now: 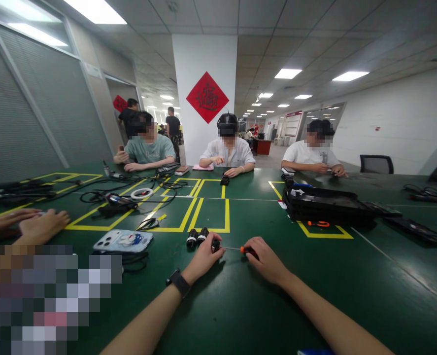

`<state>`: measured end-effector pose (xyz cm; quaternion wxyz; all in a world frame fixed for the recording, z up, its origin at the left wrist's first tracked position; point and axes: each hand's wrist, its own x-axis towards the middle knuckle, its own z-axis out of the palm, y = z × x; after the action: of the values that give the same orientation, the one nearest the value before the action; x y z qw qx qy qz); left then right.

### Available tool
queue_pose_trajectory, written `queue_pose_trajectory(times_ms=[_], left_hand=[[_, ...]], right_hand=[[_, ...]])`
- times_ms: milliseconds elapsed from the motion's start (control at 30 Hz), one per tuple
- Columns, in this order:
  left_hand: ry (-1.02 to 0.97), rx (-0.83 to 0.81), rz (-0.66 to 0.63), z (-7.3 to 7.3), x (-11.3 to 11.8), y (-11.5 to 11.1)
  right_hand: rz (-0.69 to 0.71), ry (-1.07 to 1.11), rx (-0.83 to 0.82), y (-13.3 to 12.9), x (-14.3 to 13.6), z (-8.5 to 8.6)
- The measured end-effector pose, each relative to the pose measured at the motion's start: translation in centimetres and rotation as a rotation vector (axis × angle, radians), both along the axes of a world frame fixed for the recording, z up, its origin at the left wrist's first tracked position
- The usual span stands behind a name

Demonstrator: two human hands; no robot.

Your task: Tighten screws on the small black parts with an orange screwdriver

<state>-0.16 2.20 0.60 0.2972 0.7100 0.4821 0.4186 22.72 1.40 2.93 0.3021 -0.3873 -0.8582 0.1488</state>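
Note:
My right hand (263, 257) is closed around the orange and black handle of a screwdriver (242, 250). Its thin metal shaft points left, toward a small black cylindrical part (216, 244) that my left hand (205, 255) grips between thumb and fingers. Whether the tip sits in the part is too small to tell. Just beyond my left hand, two black cylindrical pieces with pale bands stand side by side: one on the left (191, 239) and one on the right (202, 234). A dark watch (179, 283) is on my left wrist.
A phone in a patterned case (124, 240) lies on the left above dark cables. Black trays (325, 201) are stacked at the right, near an orange-handled tool (319, 224). A neighbour's hands (43, 226) rest at the left edge. Across the green table (255, 217) sit several people.

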Motion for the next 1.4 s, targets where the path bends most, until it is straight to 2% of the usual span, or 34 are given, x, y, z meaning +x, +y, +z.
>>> queue_pose_trajectory(times_ms=[733, 1100, 1400], left_hand=[[-0.016, 0.003, 0.01, 0.19, 0.06, -0.09], [-0.012, -0.006, 0.011, 0.25, 0.1, -0.15], [-0.037, -0.009, -0.002, 0.07, 0.28, -0.08]], right_hand=[[0.004, 0.096, -0.145, 0.14, 0.42, -0.29], [0.01, 0.036, -0.04, -0.64, 0.06, 0.24], [-0.004, -0.045, 0.029, 0.05, -0.12, -0.24]])
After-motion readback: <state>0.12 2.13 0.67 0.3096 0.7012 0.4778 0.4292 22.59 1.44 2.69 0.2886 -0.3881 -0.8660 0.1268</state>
